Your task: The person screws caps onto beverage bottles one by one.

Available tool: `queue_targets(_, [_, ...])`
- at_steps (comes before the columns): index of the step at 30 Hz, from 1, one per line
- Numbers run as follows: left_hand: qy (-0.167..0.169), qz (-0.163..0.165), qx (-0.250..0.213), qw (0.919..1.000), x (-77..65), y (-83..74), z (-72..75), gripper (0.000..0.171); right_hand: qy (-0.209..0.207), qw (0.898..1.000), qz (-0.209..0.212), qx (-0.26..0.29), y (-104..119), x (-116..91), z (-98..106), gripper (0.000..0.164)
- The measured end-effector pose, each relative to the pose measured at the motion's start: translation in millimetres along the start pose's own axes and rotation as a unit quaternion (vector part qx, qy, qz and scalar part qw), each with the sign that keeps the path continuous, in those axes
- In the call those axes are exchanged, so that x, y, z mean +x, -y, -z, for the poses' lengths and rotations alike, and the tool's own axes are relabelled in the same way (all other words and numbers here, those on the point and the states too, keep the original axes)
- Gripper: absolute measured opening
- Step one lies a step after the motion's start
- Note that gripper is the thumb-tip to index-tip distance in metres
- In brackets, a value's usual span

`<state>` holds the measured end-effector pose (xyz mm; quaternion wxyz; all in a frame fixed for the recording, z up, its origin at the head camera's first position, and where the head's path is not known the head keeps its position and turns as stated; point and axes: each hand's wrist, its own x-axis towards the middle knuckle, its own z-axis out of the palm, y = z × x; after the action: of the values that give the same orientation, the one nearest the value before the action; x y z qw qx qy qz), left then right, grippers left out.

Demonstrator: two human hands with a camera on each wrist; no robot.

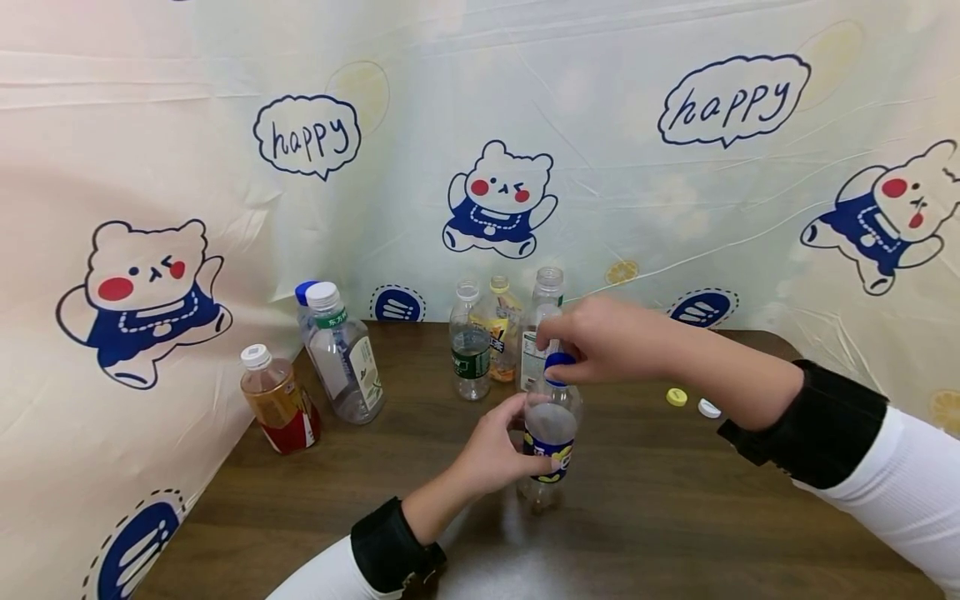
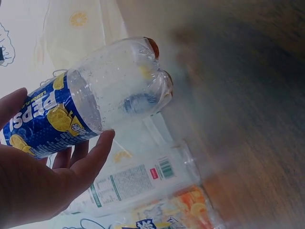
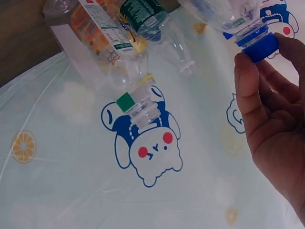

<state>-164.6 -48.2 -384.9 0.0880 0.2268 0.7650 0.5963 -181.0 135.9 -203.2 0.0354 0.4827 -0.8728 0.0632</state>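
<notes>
A clear Pepsi bottle (image 1: 551, 417) with a blue lemon label stands in front of me, its lower part see-through. My left hand (image 1: 491, 454) grips it around the label, thumb on one side and fingers on the other. The left wrist view shows the label (image 2: 50, 117) between those fingers and the bottle's base beyond them. Above, my right hand (image 1: 611, 342) pinches the blue bottle cap (image 3: 261, 47) between thumb and fingertips. In the right wrist view the cap sits at the threaded neck, with a blue ring (image 3: 228, 35) lower down the neck.
Behind stand uncapped bottles: a green-labelled one (image 1: 470, 362), a yellow-orange one (image 1: 504, 329) and a tall clear one (image 1: 550, 287). Capped bottles stand at left, including a white-capped one (image 1: 348, 367) and a red-brown one (image 1: 283, 408). A yellow cap (image 1: 677, 397) and white cap (image 1: 708, 408) lie right.
</notes>
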Motion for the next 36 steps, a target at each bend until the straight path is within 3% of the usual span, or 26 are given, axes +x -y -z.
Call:
queue_targets(6, [0.0,0.002,0.001,1.0,-1.2,1.0,3.1,0.061,0.0,1.0,0.005,0.015,-1.1,-1.6,-0.4,0.022])
queue_targets(14, [0.001,-0.008,0.004,1.0,-0.5,-0.1,4.8,0.064,0.013,0.997,0.064,0.046,-3.5,-3.0,3.8,0.025])
queue_targets(23, [0.007,-0.007,0.002,1.0,0.6,-0.2,4.0,0.061,-0.008,1.0,0.014,0.019,-0.9,-2.1,-1.4,0.011])
queue_targets(30, [0.008,-0.007,0.001,0.9999,0.7,0.9,3.2,0.061,-0.013,1.0,-0.02,-0.011,0.4,-1.8,-4.7,0.018])
queue_targets(36, [0.013,0.003,-0.01,0.9999,-0.3,3.1,3.9,0.062,-0.001,1.0,0.008,0.026,-0.6,-4.3,-0.4,0.028])
